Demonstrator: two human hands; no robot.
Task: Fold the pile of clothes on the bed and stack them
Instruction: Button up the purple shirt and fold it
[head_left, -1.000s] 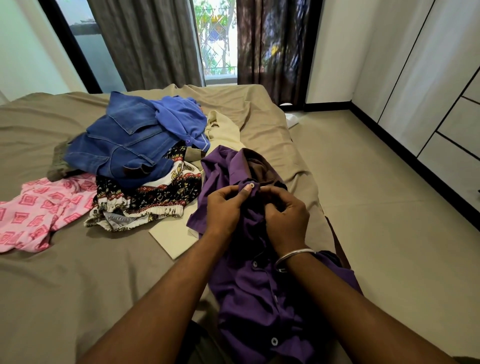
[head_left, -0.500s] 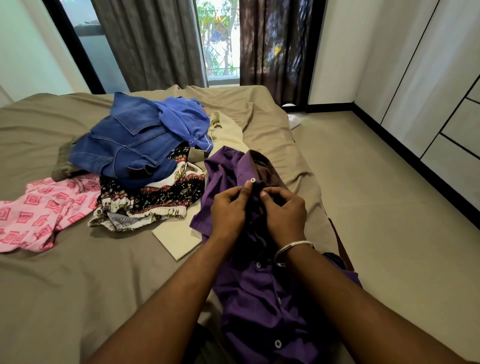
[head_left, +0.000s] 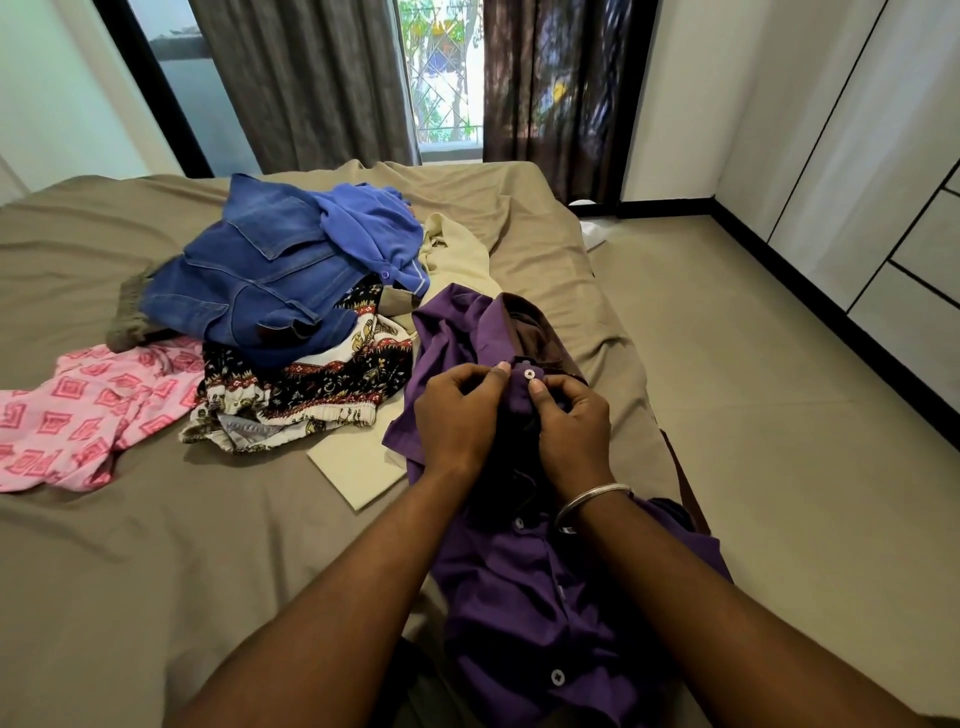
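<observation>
Both hands, left (head_left: 457, 410) and right (head_left: 571, 421), grip pinched on the purple shirt (head_left: 519, 587) beside its top button (head_left: 529, 373).

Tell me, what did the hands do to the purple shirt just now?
Both hands, left hand and right hand, kept pinching the purple shirt near its collar. The top button, earlier at the left thumb, now shows between them. The clothes pile stayed put.

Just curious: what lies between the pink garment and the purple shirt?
In the head view, a black patterned garment and a cream cloth lie between pink garment and purple shirt.
</observation>
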